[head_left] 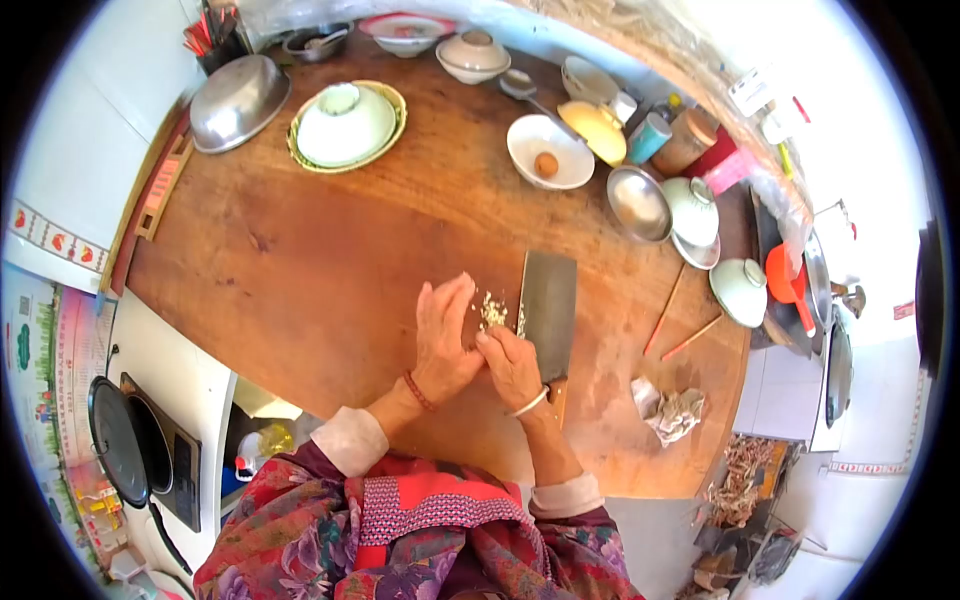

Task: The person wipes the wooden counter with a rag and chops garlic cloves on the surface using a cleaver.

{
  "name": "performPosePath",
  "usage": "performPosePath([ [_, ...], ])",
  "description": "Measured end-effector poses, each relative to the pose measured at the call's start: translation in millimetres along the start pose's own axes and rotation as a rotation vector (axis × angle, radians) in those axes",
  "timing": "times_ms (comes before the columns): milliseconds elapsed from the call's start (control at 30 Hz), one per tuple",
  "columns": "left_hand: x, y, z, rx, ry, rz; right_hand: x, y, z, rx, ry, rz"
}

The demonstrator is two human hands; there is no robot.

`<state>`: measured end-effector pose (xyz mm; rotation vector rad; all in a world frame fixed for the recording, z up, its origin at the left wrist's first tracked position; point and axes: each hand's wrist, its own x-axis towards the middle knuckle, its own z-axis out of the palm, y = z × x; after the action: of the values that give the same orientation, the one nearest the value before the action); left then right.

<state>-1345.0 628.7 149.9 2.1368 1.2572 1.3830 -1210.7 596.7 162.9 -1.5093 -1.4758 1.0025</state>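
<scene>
On the wooden table in front of me lies a small heap of finely chopped pale bits (492,310), perhaps garlic. My left hand (445,335) is just left of it, fingers stretched out and nothing in them. Close against the left palm, my right hand (512,368) has its fingers curled in; whatever they hold, if anything, is hidden. A cleaver (549,310) lies flat to the right of the heap, with pale bits stuck along its left edge. Its wooden handle (558,402) points toward me, beside my right wrist.
Two chopsticks (665,310) and crumpled paper (668,412) lie to the right. A white bowl (550,135) with a round brown item stands farther back. Covered bowls (345,125) and a metal basin (240,103) line the far side. A lidded pan (125,440) is at lower left.
</scene>
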Motion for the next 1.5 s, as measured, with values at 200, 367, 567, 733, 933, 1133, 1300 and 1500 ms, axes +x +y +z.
performPosePath([
  [200,5,-13,-6,-0.177,0.038,-0.246,-2,1,-30,-0.097,0.109,0.127],
  [367,10,-3,12,-0.895,-0.066,-0.573,4,-45,3,-0.233,0.335,-0.37],
  [567,15,34,-17,-1.764,-0.254,-1.221,23,11,-5,-0.506,0.294,-0.145],
  [733,25,44,-19,-1.713,-0.166,-1.214,18,-26,11,-0.438,0.216,-0.389],
  [933,10,14,-58,-1.614,-0.431,-0.85,20,38,-51,-0.511,0.421,-0.043],
  [1133,-18,-49,-77,-0.984,-0.179,-0.873,-29,90,-95,-0.553,0.503,0.191],
  [1300,-32,-65,-91,-0.594,-0.242,-0.677,-107,131,-107,-0.725,0.682,0.222],
  [1500,-37,-38,-69,-0.442,-0.456,-0.474,-131,128,-84,-0.943,0.625,0.45],
])
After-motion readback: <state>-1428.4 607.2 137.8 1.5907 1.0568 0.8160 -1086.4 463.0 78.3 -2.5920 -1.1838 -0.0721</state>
